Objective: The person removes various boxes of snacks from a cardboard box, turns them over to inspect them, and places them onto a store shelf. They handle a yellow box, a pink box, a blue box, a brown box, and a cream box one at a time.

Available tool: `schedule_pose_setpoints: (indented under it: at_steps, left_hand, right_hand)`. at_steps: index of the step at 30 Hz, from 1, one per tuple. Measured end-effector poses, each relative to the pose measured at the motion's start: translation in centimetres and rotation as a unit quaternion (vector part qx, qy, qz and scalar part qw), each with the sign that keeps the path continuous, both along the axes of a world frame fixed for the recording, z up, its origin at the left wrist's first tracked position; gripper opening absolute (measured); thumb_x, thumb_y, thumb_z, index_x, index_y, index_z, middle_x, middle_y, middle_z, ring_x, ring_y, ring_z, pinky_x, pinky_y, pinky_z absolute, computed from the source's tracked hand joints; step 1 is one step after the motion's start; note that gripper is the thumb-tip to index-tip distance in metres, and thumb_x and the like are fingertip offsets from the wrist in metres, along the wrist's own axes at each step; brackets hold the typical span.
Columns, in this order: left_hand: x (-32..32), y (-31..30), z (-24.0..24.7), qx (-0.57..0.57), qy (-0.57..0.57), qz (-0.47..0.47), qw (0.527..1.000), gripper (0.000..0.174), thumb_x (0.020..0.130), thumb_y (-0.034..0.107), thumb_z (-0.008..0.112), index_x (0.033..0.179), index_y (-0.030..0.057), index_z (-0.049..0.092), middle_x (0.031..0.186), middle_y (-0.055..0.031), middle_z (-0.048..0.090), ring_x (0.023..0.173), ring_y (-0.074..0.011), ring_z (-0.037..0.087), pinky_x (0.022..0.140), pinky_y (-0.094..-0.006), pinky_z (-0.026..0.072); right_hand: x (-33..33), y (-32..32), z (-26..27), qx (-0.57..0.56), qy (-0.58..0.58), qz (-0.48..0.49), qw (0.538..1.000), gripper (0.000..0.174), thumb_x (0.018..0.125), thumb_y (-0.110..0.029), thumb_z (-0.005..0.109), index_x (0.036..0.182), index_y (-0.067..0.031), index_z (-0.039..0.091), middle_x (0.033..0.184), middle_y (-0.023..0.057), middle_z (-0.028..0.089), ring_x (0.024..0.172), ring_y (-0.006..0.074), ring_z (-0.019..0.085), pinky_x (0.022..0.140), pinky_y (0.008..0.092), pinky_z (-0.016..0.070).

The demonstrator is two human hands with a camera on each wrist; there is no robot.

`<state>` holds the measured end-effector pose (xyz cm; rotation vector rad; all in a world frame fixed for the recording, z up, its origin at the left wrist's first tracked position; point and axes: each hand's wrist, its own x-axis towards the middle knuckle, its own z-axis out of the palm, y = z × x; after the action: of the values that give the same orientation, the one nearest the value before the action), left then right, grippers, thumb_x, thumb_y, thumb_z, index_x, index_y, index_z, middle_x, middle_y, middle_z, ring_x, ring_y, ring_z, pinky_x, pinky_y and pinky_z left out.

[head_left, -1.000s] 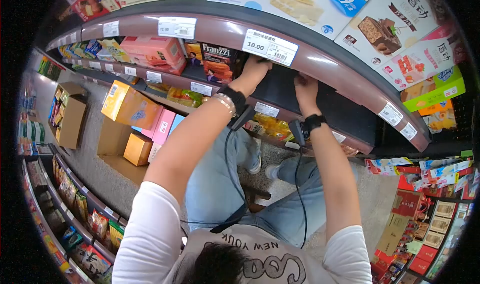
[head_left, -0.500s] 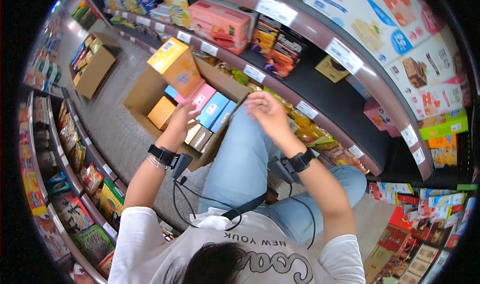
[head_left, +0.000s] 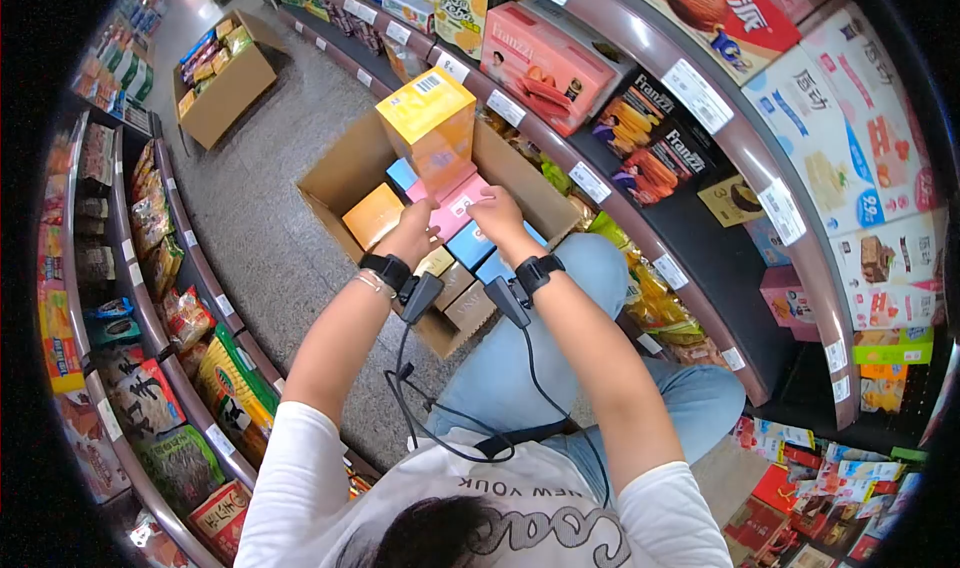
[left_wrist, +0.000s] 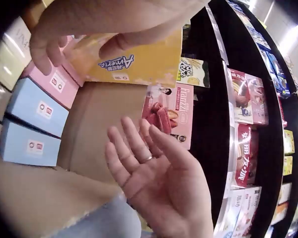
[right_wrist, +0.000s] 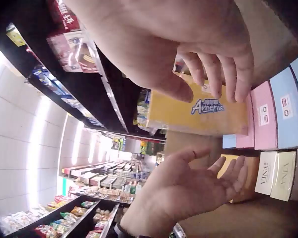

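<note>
Over an open cardboard carton [head_left: 340, 183], my left hand [head_left: 408, 236] and right hand [head_left: 500, 218] face each other with relaxed fingers, holding nothing. Between them, a pink box [head_left: 455, 208] sits among blue boxes [head_left: 470, 245]. A tall yellow box [right_wrist: 188, 116] marked "Ameria" stands up beyond the pink one. The left hand's fingers overlap the pink and yellow boxes in the left wrist view, where the right hand [left_wrist: 161, 183] shows its palm and a ring. In the right wrist view, the left hand [right_wrist: 188, 191] is near an orange box [head_left: 373, 215] and pale VINA boxes [right_wrist: 274, 173].
On the right, a shelf [head_left: 700, 213] carries a pink Franzzi box [head_left: 545, 63], black Franzzi boxes [head_left: 660, 138] and price tags. Another carton [head_left: 225, 78] of packets stands farther up the aisle. A shelf of bagged snacks [head_left: 160, 218] runs along the left. Cables [head_left: 400, 378] hang from both wrists.
Both hands have come out of the shelf and moved left to above the carton. The head view has turned toward the carton. A small dark yellow box now shows on the shelf beside the black boxes.
</note>
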<state>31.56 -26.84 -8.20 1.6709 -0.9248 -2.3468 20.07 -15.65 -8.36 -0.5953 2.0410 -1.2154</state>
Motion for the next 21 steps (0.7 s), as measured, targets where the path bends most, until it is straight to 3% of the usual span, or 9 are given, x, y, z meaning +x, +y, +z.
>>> schedule_pose_setpoints:
  at_steps: [2, 3, 4, 7, 8, 13, 14, 17, 21]
  left_hand:
    - [-1.7, -0.3, 0.3, -0.075, -0.026, 0.060, 0.995, 0.075, 0.079, 0.021, 0.064, 0.142, 0.0107, 0.024, 0.144, -0.0165, 0.026, 0.130, -0.0371, 0.031, 0.100, -0.0571, 0.0340]
    - [-2.3, -0.6, 0.6, -0.112, -0.040, 0.090, 0.989, 0.079, 0.080, 0.021, 0.064, 0.144, 0.0106, 0.020, 0.147, -0.0168, 0.024, 0.132, -0.0376, 0.029, 0.101, -0.0585, 0.0326]
    - [-2.6, -1.6, -0.3, -0.142, 0.006, 0.092, 0.985, 0.092, 0.076, 0.019, 0.071, 0.147, 0.0088, 0.013, 0.148, -0.0187, 0.023, 0.135, -0.0370, 0.026, 0.107, -0.0547, 0.0290]
    - [-3.8, -3.9, -1.3, -0.350, -0.026, 0.114, 0.930, 0.105, 0.069, 0.018, 0.078, 0.148, 0.0070, 0.009, 0.147, -0.0208, 0.022, 0.135, -0.0355, 0.026, 0.111, -0.0458, 0.0277]
    - [-4.0, -3.9, 1.2, -0.372, -0.045, 0.115, 0.920, 0.112, 0.063, 0.012, 0.081, 0.148, 0.0066, 0.010, 0.147, -0.0220, 0.022, 0.136, -0.0336, 0.026, 0.112, -0.0387, 0.0267]
    - [-3.9, -7.4, 0.4, -0.545, 0.015, 0.019, 0.838, 0.115, 0.056, 0.005, 0.082, 0.147, 0.0036, 0.011, 0.143, -0.0196, 0.028, 0.135, -0.0320, 0.028, 0.112, -0.0375, 0.0266]
    - [-3.9, -7.7, 0.8, -0.569, 0.039, 0.000, 0.822, 0.115, 0.055, 0.003, 0.082, 0.146, 0.0029, 0.012, 0.142, -0.0190, 0.030, 0.135, -0.0314, 0.028, 0.112, -0.0372, 0.0266]
    - [-3.5, -7.8, 2.2, -0.508, 0.069, -0.005, 0.858, 0.109, 0.054, 0.002, 0.082, 0.142, 0.0021, 0.018, 0.139, -0.0164, 0.033, 0.133, -0.0287, 0.031, 0.111, -0.0361, 0.0273]
    - [-2.6, -7.6, 3.1, -0.513, 0.064, -0.035, 0.855, 0.099, 0.059, -0.005, 0.077, 0.140, 0.0041, 0.020, 0.135, -0.0119, 0.038, 0.127, -0.0249, 0.039, 0.105, -0.0353, 0.0369]
  right_hand:
    - [-0.8, -0.9, 0.4, 0.030, 0.008, -0.004, 1.000, 0.062, 0.077, -0.016, 0.068, 0.131, 0.0028, 0.043, 0.119, 0.0210, 0.059, 0.108, 0.0283, 0.059, 0.089, 0.0342, 0.0480]
    - [-1.1, -1.5, 0.4, 0.017, 0.021, -0.003, 1.000, 0.064, 0.077, -0.015, 0.068, 0.132, 0.0027, 0.041, 0.122, 0.0214, 0.057, 0.110, 0.0279, 0.058, 0.090, 0.0342, 0.0475]
    - [-1.6, -2.2, 0.6, 0.005, 0.034, -0.002, 0.999, 0.066, 0.077, -0.015, 0.068, 0.134, 0.0026, 0.040, 0.124, 0.0219, 0.055, 0.112, 0.0275, 0.057, 0.091, 0.0343, 0.0470]
    - [-3.6, -4.8, 0.8, -0.093, 0.015, 0.022, 0.995, 0.069, 0.077, -0.010, 0.067, 0.137, 0.0018, 0.035, 0.132, 0.0208, 0.049, 0.119, 0.0265, 0.052, 0.097, 0.0344, 0.0432]
    - [-4.4, -5.7, 1.0, -0.136, -0.002, 0.033, 0.990, 0.070, 0.077, -0.007, 0.067, 0.138, 0.0014, 0.033, 0.135, 0.0201, 0.047, 0.121, 0.0262, 0.050, 0.099, 0.0345, 0.0416]
    - [-6.3, -8.1, 3.4, -0.172, -0.059, 0.055, 0.982, 0.073, 0.077, -0.002, 0.065, 0.141, 0.0000, 0.029, 0.139, 0.0167, 0.044, 0.127, 0.0254, 0.045, 0.105, 0.0343, 0.0365]
    - [-6.7, -8.6, 3.2, -0.184, -0.058, 0.088, 0.977, 0.073, 0.077, -0.003, 0.065, 0.141, -0.0006, 0.029, 0.137, 0.0163, 0.045, 0.126, 0.0263, 0.045, 0.105, 0.0351, 0.0354]
    - [-6.8, -9.2, 1.8, -0.176, -0.041, 0.045, 0.982, 0.076, 0.069, -0.014, 0.073, 0.136, -0.0023, 0.039, 0.130, 0.0174, 0.053, 0.122, 0.0299, 0.049, 0.102, 0.0367, 0.0379]
    - [-6.8, -8.4, 1.6, -0.151, -0.046, 0.060, 0.986, 0.072, 0.069, -0.013, 0.073, 0.134, -0.0034, 0.042, 0.128, 0.0173, 0.054, 0.119, 0.0290, 0.051, 0.099, 0.0357, 0.0396]
